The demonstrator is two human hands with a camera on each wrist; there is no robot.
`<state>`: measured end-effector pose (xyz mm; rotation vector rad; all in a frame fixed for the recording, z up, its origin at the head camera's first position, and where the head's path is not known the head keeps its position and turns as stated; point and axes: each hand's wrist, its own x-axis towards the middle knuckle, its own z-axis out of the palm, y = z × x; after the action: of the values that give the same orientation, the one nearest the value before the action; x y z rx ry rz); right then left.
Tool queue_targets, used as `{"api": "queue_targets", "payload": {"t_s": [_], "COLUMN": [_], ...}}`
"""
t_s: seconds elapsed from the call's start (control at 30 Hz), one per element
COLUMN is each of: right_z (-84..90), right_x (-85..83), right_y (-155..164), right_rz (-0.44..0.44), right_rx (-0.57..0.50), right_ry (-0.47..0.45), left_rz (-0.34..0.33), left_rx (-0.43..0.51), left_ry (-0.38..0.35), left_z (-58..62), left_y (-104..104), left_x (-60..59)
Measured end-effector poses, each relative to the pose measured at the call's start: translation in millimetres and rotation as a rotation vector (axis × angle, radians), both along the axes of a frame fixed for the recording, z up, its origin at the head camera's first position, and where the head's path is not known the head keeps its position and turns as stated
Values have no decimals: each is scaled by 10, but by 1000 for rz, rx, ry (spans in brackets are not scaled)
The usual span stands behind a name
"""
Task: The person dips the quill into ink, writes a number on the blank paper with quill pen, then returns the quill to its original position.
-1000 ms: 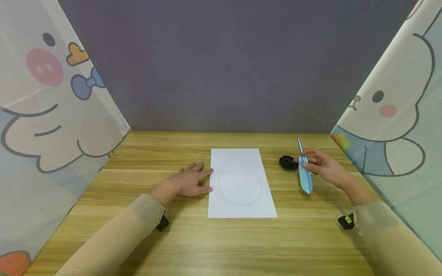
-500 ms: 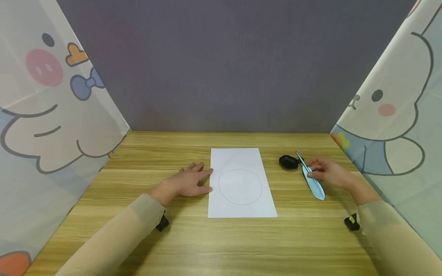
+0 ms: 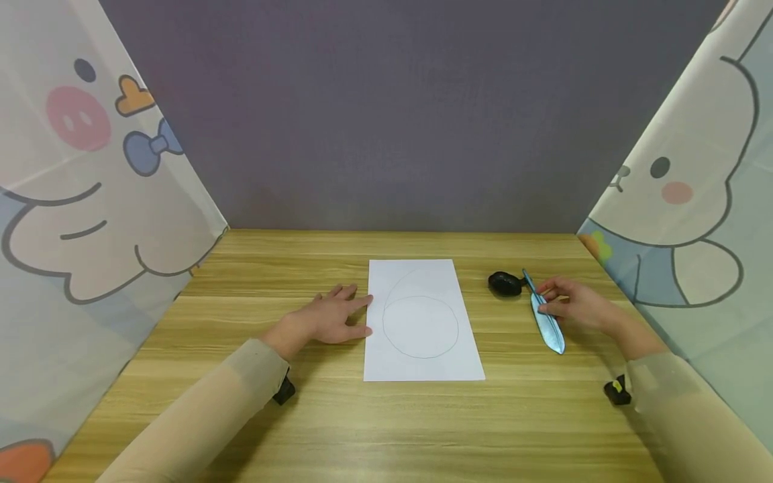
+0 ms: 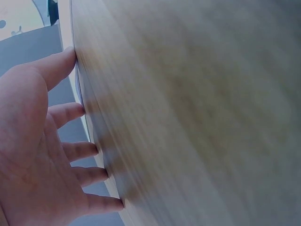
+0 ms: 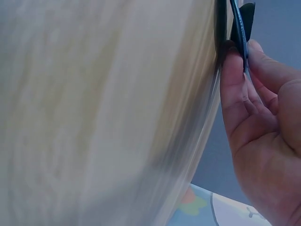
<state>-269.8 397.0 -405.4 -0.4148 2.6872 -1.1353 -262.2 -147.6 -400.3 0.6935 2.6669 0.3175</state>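
A light blue feather-shaped pen (image 3: 548, 330) lies slanted at the right, its thin end pointing away from me. My right hand (image 3: 576, 307) pinches its middle between thumb and fingers, low over the table; the right wrist view shows the pen's dark edge (image 5: 241, 30) between the fingertips. By the pen's thin end is a black rounded object (image 3: 504, 284); whether they touch, I cannot tell. My left hand (image 3: 331, 318) rests flat with spread fingers, thumb and index at the left edge of a white sheet of paper (image 3: 435, 369). A thin loop and a curved line are drawn on the sheet.
The wooden table (image 3: 338, 429) ends at a dark grey wall (image 3: 398, 121). Cartoon-printed cloths stand at the left (image 3: 54, 161) and right (image 3: 700, 221). A small black device sits at each wrist.
My right hand has lowered the feather-shaped pen and drawn it slightly toward me and to the right. Its slant has shifted. The left hand and the paper have stayed put.
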Motion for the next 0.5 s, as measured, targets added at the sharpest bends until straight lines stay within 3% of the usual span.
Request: {"api": "queue_targets", "payload": {"t_s": [0.5], "right_z": [-31], "right_x": [0], "right_y": [-38], "right_rz": [-7], "right_rx": [6], "right_ry": [-51], "left_rz": [8], "left_rx": [15], "left_ry": [3], "left_z": [-1], "left_y": [0], "left_x": [1]}}
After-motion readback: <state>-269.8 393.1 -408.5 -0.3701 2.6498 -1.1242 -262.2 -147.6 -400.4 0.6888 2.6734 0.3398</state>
